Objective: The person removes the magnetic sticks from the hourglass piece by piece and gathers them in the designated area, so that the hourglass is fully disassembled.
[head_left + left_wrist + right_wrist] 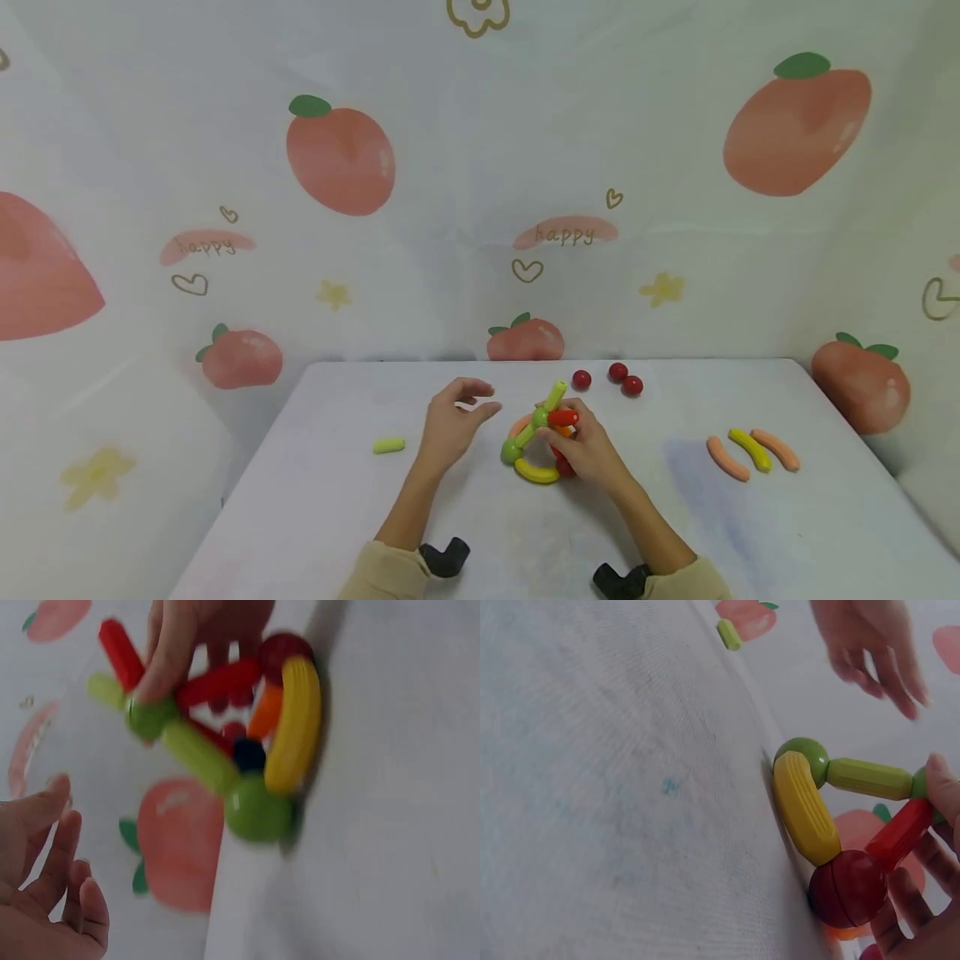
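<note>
I observe room to pass between the right hand (588,446) and three curved sticks, two salmon, one yellow-green (750,450). Three glossy dark-red balls (618,372) obstruct the far side; the multicoloured ball-and-rod frame (527,434) blocks the left hand (450,423) rightward.

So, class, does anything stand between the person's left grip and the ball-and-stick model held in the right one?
Nothing visible does: only an open gap separates the left grip from the ball-and-stick model in the right grip. The loose light-green stick lies on the left grip's other side.
</note>
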{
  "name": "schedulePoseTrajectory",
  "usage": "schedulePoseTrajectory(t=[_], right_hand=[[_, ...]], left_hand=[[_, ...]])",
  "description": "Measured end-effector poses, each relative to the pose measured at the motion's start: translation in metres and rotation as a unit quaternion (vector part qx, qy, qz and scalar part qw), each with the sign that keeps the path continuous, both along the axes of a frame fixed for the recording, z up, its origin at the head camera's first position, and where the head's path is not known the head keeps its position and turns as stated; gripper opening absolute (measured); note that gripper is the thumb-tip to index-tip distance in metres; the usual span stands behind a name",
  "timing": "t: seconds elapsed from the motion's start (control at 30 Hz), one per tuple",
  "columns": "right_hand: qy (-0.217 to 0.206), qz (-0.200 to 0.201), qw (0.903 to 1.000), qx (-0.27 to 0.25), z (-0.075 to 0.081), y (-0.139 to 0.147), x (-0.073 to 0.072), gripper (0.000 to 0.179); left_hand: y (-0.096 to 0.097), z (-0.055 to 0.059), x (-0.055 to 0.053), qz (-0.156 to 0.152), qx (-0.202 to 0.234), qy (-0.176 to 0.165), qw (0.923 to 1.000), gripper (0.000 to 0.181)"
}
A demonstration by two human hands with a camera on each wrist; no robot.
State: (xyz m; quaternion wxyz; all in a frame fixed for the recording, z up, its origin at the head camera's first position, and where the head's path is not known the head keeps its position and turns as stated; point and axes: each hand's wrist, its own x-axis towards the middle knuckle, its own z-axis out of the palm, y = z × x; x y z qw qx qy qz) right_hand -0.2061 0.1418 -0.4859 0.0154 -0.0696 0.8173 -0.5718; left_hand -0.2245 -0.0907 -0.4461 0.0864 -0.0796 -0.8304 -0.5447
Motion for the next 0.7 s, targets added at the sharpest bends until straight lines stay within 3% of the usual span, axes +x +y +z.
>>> schedulePoseTrajectory(t=[0.17, 0.33, 0.53, 0.7], right_hand=[[-0.008, -0.009, 0.9999, -0.005, -0.001, -0.002, 0.001, 0.045], [-0.003, -0.002, 1.0000, -0.009, 0.000, -0.002, 0.001, 0.045], [0.007, 0.001, 0.9999, -0.010, -0.002, 0.000, 0.001, 0.049], [-0.001, -0.003, 1.0000, -0.006, -0.003, 0.000, 0.000, 0.046]], left_hand=[[0.048, 0.006, -0.005, -0.054, 0.031, 0.020, 0.9979, 0.022], [0.076, 0.012, -0.006, -0.081, 0.037, 0.022, 0.9958, 0.024], [0.086, 0.012, -0.007, -0.087, 0.046, -0.014, 0.9950, 0.029], [0.076, 0.013, -0.007, -0.087, 0.143, -0.018, 0.9858, 0.027]])
